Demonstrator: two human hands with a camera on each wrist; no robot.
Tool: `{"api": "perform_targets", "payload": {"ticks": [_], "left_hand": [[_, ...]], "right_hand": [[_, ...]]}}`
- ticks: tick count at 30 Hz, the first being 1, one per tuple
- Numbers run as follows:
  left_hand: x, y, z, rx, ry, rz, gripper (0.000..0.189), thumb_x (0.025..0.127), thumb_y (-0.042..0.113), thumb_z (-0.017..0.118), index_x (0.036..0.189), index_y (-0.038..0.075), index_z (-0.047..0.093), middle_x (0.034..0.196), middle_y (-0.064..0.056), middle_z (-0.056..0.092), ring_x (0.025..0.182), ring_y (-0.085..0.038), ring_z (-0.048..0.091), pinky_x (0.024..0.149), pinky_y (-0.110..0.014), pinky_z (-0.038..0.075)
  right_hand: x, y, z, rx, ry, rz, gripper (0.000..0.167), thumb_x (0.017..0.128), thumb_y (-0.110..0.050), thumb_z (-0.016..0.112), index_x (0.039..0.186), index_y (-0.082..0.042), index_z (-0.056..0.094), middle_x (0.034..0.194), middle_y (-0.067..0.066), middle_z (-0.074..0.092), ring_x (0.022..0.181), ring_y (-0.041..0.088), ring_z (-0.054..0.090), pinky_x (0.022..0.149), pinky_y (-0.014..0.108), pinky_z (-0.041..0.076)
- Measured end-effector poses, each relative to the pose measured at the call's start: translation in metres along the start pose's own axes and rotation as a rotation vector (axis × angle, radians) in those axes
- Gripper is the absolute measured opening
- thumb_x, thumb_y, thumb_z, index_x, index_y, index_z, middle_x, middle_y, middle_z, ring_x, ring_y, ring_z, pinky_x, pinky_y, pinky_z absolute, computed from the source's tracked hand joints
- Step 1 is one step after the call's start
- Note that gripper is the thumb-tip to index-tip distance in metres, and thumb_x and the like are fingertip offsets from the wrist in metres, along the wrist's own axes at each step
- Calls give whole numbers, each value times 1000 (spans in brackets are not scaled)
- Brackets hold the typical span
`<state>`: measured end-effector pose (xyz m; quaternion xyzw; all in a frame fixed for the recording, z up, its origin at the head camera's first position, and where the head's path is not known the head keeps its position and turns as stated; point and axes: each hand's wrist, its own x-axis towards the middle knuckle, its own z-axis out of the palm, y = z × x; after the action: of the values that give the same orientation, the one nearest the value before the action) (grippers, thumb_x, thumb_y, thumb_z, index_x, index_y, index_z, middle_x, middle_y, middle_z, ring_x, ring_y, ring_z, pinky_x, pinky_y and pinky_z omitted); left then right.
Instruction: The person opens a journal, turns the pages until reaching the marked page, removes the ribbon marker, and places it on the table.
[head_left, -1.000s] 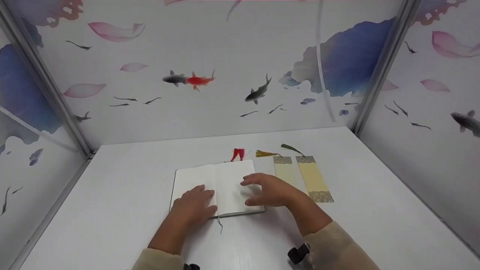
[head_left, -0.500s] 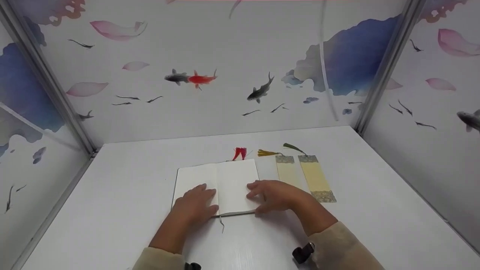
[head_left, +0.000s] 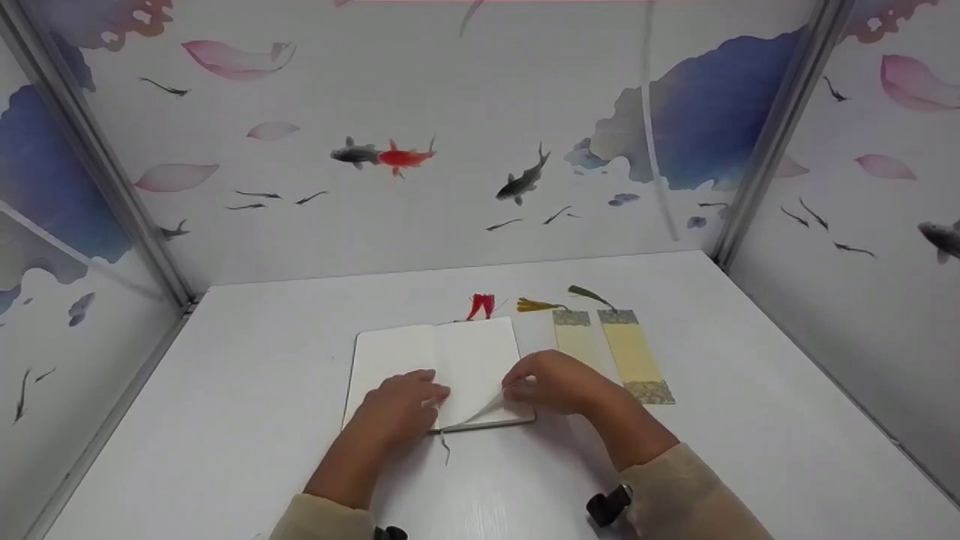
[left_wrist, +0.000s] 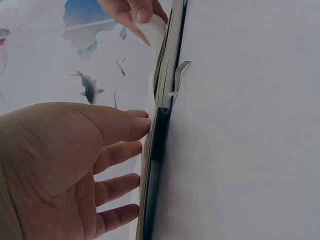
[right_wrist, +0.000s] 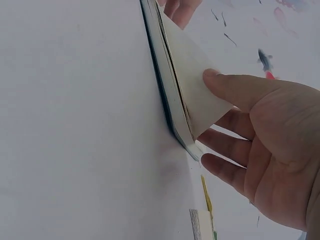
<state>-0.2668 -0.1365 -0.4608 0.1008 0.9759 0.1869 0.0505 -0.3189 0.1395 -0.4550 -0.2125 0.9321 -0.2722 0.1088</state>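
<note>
One open notebook (head_left: 472, 352) is placed just below the centre of the head view; a ribbon (head_left: 447, 448) is seen at its gutter, draped past the lower edge. One page (right_wrist: 190, 85) is lifted at its lower right corner, pinched between the thumb and fingers of the right hand (head_left: 559, 382). The notebook's left side is touched by the left hand (head_left: 397, 405), its fingers extended and relaxed. Two tasselled bookmarks (head_left: 636, 352) are laid to the right, one partly covered by the right hand. White tabletop (head_left: 187, 420) is seen across the lower left, bounded by printed walls (head_left: 420, 225).
</note>
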Motion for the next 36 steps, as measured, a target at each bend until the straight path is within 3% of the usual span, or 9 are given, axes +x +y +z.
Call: {"api": "perform_targets", "payload": {"ticks": [5, 11, 17, 21, 25, 29, 32, 36], "left_hand": [[2, 4, 2, -18, -5, -15, 36, 106, 37, 61, 138, 27, 75, 160, 5, 59, 156, -32, 47, 125, -66, 37], [5, 5, 3, -32, -25, -22, 49, 98, 60, 67, 137, 30, 75, 158, 4, 60, 155, -32, 47, 125, -66, 37], [4, 5, 5, -28, 18, -4, 52, 92, 56, 78, 136, 28, 75, 155, 2, 63, 150, -31, 53, 123, -63, 42], [5, 6, 4, -76, 38, -38, 50, 92, 50, 80, 137, 27, 73, 151, 0, 66, 146, -31, 57, 121, -63, 44], [6, 8, 4, -80, 53, -73, 57, 95, 46, 78, 147, 25, 66, 153, -1, 65, 144, -31, 59, 119, -62, 46], [8, 10, 3, -86, 82, -114, 73, 96, 46, 78, 159, 21, 52, 155, -5, 62, 137, -30, 63, 115, -60, 51], [9, 10, 3, -97, 132, -133, 94, 92, 46, 82, 169, 22, 34, 161, -7, 55, 136, -32, 63, 114, -60, 53], [9, 8, 2, -71, 223, -107, 120, 87, 41, 89, 174, 29, 8, 176, -9, 33, 153, -37, 49, 120, -61, 46]], "right_hand": [[0, -5, -1, 7, 97, -69, 9, 101, -27, 74, 103, -28, 83, 107, -10, 79, 110, 17, 70, 105, 48, 58], [-2, -18, -2, 23, 181, -89, 11, 102, -32, 74, 111, -33, 80, 117, -11, 78, 123, 21, 71, 110, 49, 57], [-6, -25, -1, 8, 323, -234, 12, 103, -27, 74, 112, -32, 80, 117, -11, 79, 123, 18, 72, 110, 43, 59], [-5, -24, 0, -18, 424, -328, 16, 102, -22, 75, 113, -32, 81, 119, -12, 79, 126, 13, 71, 109, 37, 59], [-4, -20, 0, -19, 491, -358, 20, 99, -21, 79, 118, -27, 79, 122, -10, 78, 123, 12, 72, 105, 36, 61], [-4, -18, -1, 9, 422, -311, 25, 98, -21, 80, 123, -22, 78, 127, -7, 77, 127, 17, 71, 106, 44, 61], [-4, -18, -1, 27, 271, -226, 28, 98, -24, 80, 126, -23, 78, 135, -7, 75, 137, 21, 66, 114, 49, 55], [-3, -18, 1, 15, 81, -128, 36, 97, -30, 81, 132, -26, 77, 145, -9, 70, 147, 24, 58, 123, 54, 47]]}}
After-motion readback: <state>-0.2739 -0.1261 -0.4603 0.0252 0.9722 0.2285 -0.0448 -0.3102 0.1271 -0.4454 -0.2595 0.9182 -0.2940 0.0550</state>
